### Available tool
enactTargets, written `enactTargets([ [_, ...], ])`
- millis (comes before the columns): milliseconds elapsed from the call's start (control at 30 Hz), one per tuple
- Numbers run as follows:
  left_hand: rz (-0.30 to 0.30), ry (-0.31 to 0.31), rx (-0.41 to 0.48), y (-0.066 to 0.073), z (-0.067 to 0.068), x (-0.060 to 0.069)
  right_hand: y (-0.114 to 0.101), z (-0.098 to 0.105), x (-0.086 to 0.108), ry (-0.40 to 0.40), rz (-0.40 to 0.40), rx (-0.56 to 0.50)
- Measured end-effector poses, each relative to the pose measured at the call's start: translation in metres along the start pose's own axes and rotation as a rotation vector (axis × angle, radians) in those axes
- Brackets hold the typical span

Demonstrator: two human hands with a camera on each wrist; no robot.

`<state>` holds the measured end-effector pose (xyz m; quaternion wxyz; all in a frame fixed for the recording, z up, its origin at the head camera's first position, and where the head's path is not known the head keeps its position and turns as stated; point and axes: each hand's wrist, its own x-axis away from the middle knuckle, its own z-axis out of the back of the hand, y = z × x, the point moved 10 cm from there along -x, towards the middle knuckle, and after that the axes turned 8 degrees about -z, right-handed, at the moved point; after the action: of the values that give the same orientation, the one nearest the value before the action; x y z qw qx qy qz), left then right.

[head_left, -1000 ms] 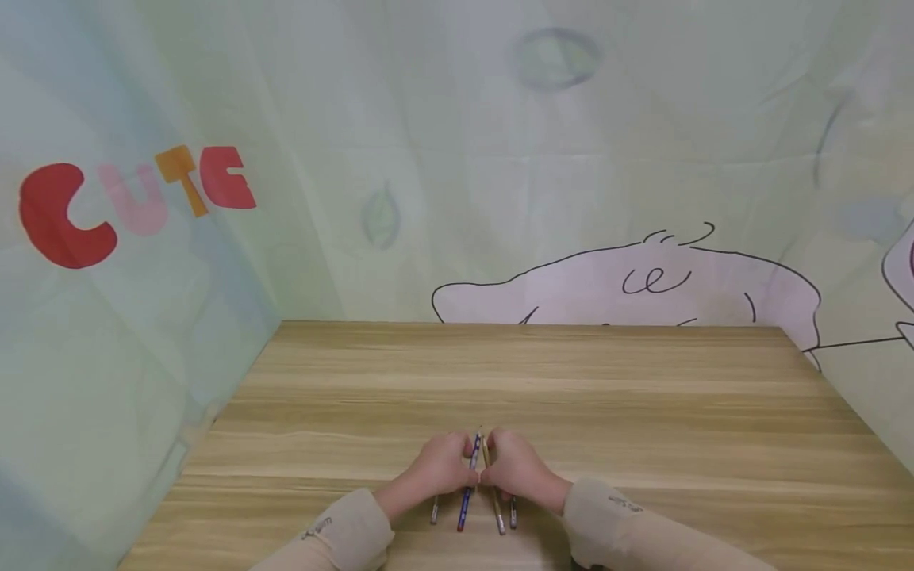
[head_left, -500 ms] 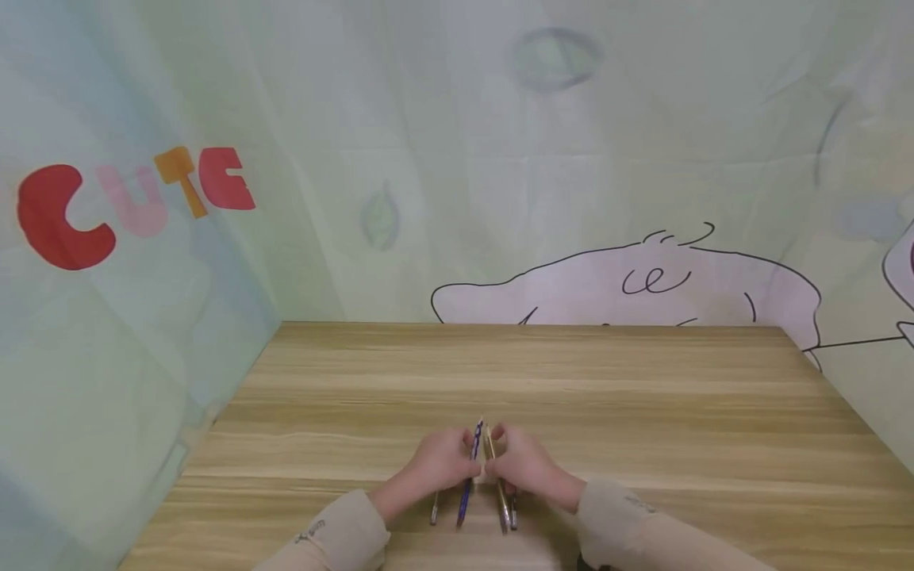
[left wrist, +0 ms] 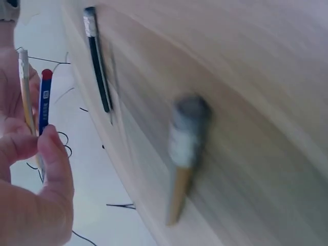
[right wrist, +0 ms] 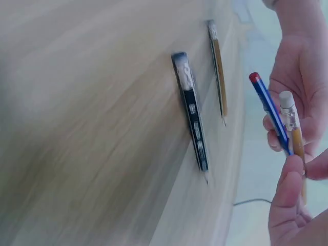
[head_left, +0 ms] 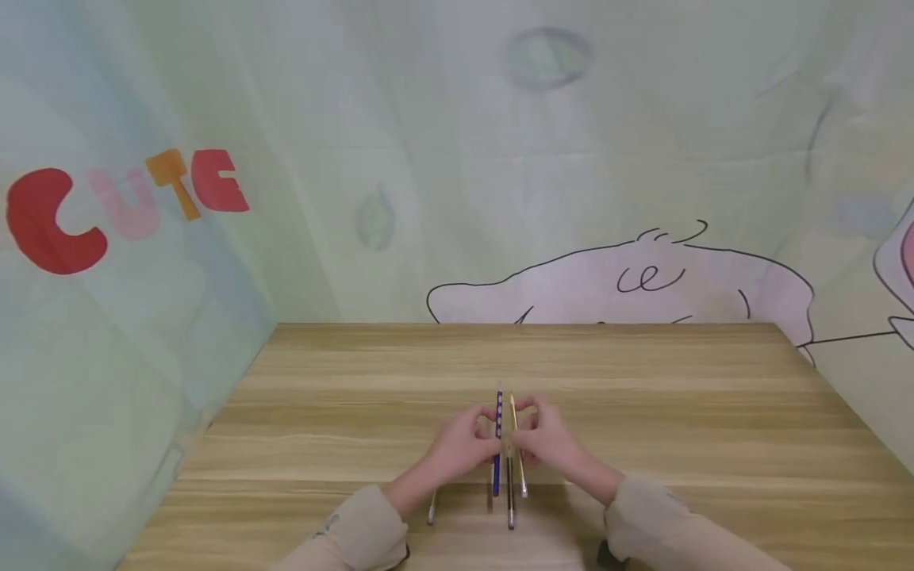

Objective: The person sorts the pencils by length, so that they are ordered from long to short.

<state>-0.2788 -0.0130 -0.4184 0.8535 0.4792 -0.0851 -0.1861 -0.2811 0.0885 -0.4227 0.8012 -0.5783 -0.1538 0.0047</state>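
Observation:
My left hand (head_left: pixel 462 446) pinches a blue pencil (head_left: pixel 497 478) with a red end, between thumb and fingers. Beside it, my right hand (head_left: pixel 555 444) pinches a yellow pencil (right wrist: pixel 297 136) with a white eraser. Both pencils are held above the table, side by side and tips pointing away, as the wrist views show. Below them a black pencil (right wrist: pixel 193 118) lies on the wood. Another pencil, yellow-brown with a dark eraser end (left wrist: pixel 179 189), lies further left, its far part hidden by my left hand in the head view.
The wood-grain table (head_left: pixel 357 381) reaches back to a printed cloth backdrop (head_left: pixel 343 159) with a cartoon outline. More of that cloth hangs along the left side, bearing colourful letters (head_left: pixel 57 222).
Both hands have raised the blue and yellow pencils off the table and carried them forward and to the right. The black pencil now shows between them; the leftmost pencil stays put.

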Motion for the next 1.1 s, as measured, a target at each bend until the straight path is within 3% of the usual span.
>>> enactTargets([
  [233, 0.015, 0.007, 0.267, 0.008, -0.016, -0.004, 0.001, 0.018, 0.007, -0.021, 0.084, -0.083],
  [400, 0.026, 0.000, 0.359, 0.012, -0.028, -0.003, 0.004, 0.027, 0.013, -0.032, 0.154, -0.046],
  [800, 0.034, -0.041, 0.382, 0.017, -0.053, -0.001, 0.015, 0.036, 0.025, -0.063, 0.172, -0.054],
  [1100, 0.027, -0.029, 0.383, 0.023, -0.058, -0.005, 0.016, 0.043, 0.028, -0.041, 0.172, -0.052],
])
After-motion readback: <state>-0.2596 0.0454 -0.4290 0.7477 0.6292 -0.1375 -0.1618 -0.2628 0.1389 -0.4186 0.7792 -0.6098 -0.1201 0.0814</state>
